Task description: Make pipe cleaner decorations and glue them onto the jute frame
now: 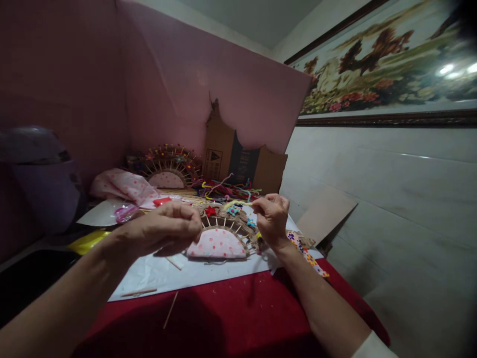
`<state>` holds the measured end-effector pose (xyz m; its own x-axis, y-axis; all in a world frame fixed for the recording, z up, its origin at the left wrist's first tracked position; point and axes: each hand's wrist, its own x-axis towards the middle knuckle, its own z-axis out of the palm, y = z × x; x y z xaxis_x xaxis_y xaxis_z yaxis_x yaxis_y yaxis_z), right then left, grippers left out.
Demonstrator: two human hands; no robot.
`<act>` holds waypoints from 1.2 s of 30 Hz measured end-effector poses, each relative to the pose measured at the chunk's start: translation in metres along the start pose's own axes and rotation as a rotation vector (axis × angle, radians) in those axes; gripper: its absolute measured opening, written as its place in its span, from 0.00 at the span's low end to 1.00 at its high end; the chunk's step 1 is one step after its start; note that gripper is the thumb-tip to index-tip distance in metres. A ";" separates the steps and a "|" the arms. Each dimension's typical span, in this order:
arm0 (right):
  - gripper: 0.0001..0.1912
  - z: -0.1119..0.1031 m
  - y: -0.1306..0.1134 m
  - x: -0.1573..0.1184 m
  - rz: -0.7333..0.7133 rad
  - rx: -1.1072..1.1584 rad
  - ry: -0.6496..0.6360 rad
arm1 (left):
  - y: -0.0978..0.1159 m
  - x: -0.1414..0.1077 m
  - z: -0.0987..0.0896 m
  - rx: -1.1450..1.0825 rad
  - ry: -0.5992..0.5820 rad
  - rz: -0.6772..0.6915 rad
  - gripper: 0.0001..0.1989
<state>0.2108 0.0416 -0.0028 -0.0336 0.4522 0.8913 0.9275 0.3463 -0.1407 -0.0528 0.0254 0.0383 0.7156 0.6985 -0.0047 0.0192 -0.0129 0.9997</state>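
Note:
My right hand (273, 215) is raised over the right side of a half-round craft piece, its thumb and forefinger pinched on the end of a pale yellow pipe cleaner (240, 203). My left hand (175, 224) hovers at the left of the same piece with its fingers curled closed; whether anything is between them is hidden. The craft piece has a pink spotted cloth half-circle (218, 244), thin sticks fanning outward and a brown twine arch. A red star (210, 211) and turquoise flowers (233, 210) sit on the arch.
Coloured pipe cleaners (238, 190) lie behind, before a cut cardboard sheet (244, 161). A similar decorated half-round piece (166, 171) stands at the back left. Spotted cloth (122, 186) and a yellow packet (89, 242) lie left. Loose sticks (170, 311) rest on the red tablecloth (223, 318).

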 end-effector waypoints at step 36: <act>0.11 0.011 -0.013 -0.009 0.110 0.012 -0.117 | -0.008 0.025 0.012 -0.123 1.057 0.466 0.15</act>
<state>0.1953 0.0416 -0.0138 0.0241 0.5799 0.8143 0.9235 0.2990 -0.2402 -0.0271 0.0341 0.0299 -0.3052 0.8942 0.3275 -0.2023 -0.3970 0.8953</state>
